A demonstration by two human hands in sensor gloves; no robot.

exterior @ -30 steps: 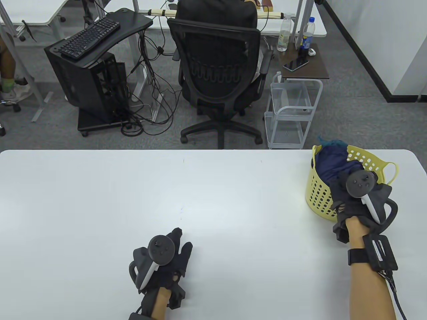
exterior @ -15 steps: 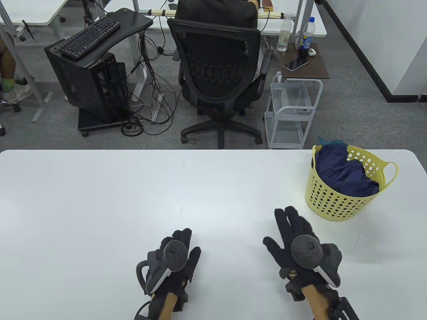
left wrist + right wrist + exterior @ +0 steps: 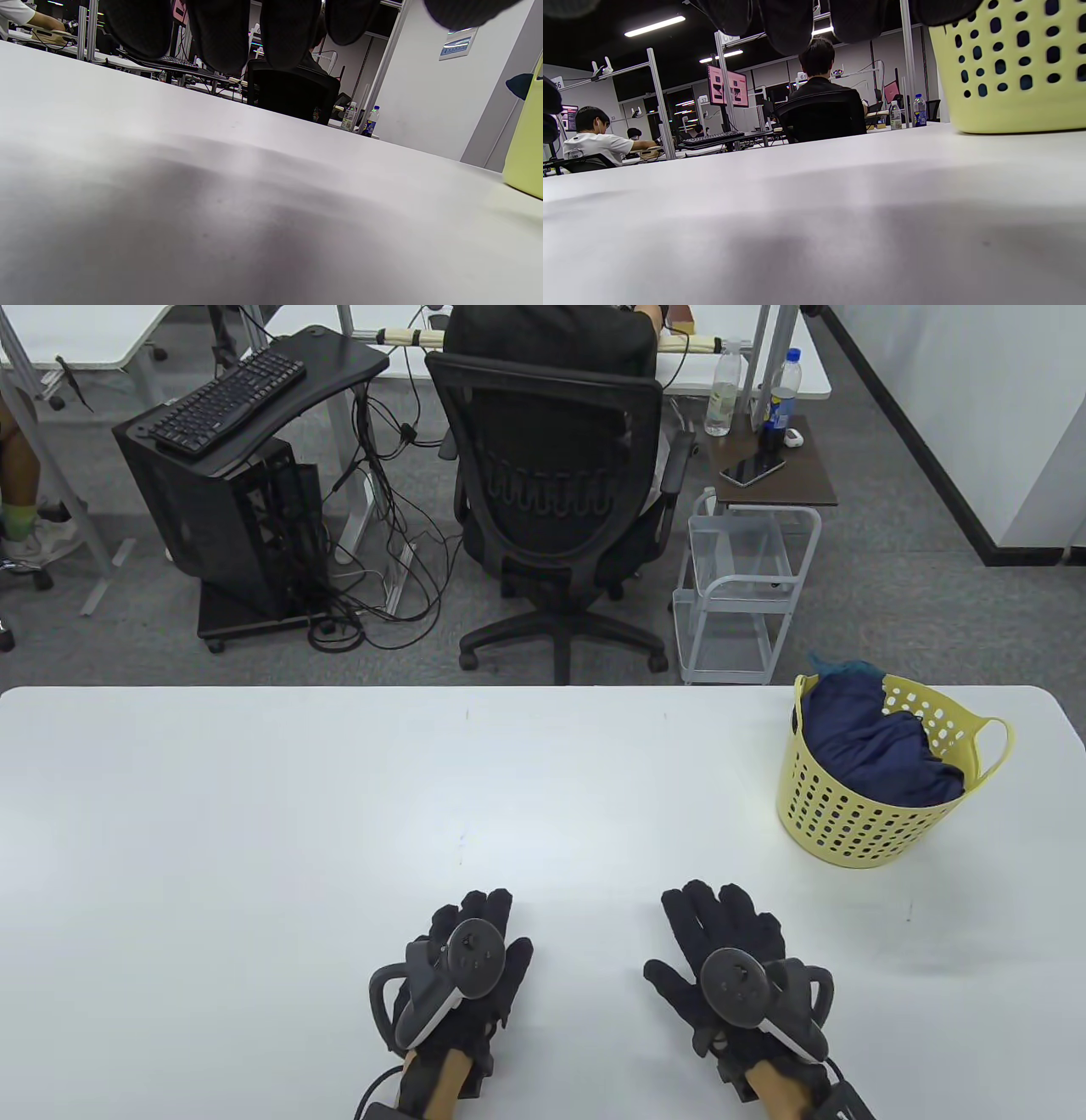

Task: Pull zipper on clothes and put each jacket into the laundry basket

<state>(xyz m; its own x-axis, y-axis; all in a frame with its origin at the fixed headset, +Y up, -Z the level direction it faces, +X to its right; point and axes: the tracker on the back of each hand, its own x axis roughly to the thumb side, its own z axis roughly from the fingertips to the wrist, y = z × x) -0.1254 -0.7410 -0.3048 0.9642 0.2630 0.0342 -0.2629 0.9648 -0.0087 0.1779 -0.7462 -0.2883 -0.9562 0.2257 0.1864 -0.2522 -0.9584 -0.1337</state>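
Observation:
A yellow perforated laundry basket stands at the table's far right, with a dark blue jacket bundled inside and a bit of teal cloth at its back rim. The basket's wall also shows at the right edge of the left wrist view and large in the right wrist view. My left hand lies flat near the front edge, fingers straight, holding nothing. My right hand lies beside it, fingers spread, also holding nothing. Both are well left of the basket.
The white table carries only the basket and my hands. Beyond its far edge stand a black office chair with a person seated, a small white cart, and a side table with bottles.
My right hand came away from the basket, swung left and back toward me, and settled flat by the left hand. The left hand slid slightly right. The jacket stays in the basket.

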